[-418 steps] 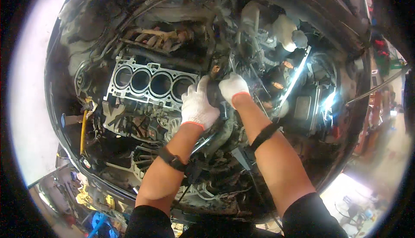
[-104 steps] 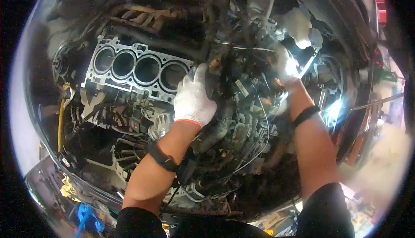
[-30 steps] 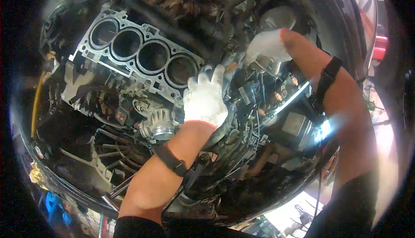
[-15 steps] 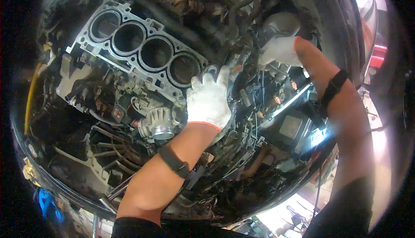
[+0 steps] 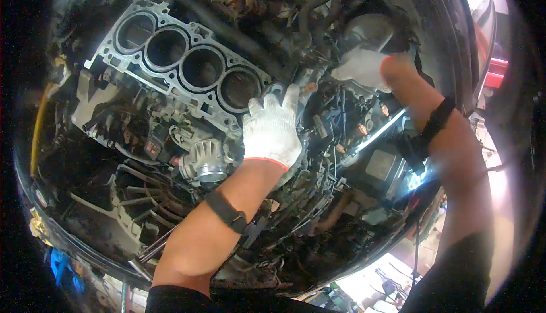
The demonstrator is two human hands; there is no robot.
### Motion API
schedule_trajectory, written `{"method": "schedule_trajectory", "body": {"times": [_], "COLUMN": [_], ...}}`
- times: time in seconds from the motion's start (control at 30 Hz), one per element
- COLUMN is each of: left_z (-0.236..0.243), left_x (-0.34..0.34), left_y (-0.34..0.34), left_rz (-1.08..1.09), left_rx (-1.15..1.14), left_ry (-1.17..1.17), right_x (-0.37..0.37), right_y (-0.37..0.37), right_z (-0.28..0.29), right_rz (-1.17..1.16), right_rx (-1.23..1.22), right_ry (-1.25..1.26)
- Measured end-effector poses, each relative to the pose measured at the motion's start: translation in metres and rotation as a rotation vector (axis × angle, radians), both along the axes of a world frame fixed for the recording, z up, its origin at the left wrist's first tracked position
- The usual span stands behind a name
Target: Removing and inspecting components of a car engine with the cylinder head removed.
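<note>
My gloved left hand (image 5: 271,126) rests at the right end of the engine block (image 5: 170,84), which has four open cylinders. Its fingers are curled over a small silvery metal part (image 5: 273,90), partly hidden beneath them. My gloved right hand (image 5: 360,69) is farther back and right, fingers curled among hoses and metal fittings below a grey rounded housing (image 5: 368,27); what it grips is hidden. A metal throttle body (image 5: 209,165) sits below the block, left of my left forearm.
The engine bay's rim (image 5: 96,243) curves round the parts. A bright work-light bar (image 5: 379,132) lies at the right, near a black box (image 5: 382,164). A yellow stick-like piece (image 5: 39,131) is at the far left, a blue object (image 5: 63,268) outside at lower left.
Since the earliest frame, the view has rotated and my right hand has moved farther right and back. In the last second, both hands stay in nearly the same places, shifting only slightly.
</note>
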State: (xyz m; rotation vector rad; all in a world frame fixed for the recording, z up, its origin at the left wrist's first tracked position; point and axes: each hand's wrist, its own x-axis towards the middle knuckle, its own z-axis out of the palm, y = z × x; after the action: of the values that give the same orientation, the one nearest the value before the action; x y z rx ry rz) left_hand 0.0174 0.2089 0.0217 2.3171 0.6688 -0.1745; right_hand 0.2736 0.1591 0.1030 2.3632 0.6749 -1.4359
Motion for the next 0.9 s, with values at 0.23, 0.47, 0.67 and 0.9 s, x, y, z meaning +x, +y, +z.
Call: {"method": "schedule_trajectory", "body": {"times": [0.23, 0.47, 0.67, 0.9], "left_z": [-0.003, 0.003, -0.004, -0.004], "left_x": [-0.004, 0.000, 0.001, -0.001], "left_y": [0.001, -0.004, -0.009, -0.009], "left_rz": [0.021, 0.043, 0.049, 0.035], "left_rx": [0.035, 0.035, 0.068, 0.062], "left_ry": [-0.037, -0.019, -0.011, 0.013], "right_x": [-0.018, -0.049, -0.065, -0.047], "right_y": [-0.027, -0.026, -0.004, -0.024], "right_z": [-0.025, -0.037, -0.040, -0.008], "right_rz": [0.153, 0.078, -0.591, -0.925], "right_rx": [0.104, 0.128, 0.098, 0.141], "right_ry": [-0.239, -0.322, -0.022, 0.171]}}
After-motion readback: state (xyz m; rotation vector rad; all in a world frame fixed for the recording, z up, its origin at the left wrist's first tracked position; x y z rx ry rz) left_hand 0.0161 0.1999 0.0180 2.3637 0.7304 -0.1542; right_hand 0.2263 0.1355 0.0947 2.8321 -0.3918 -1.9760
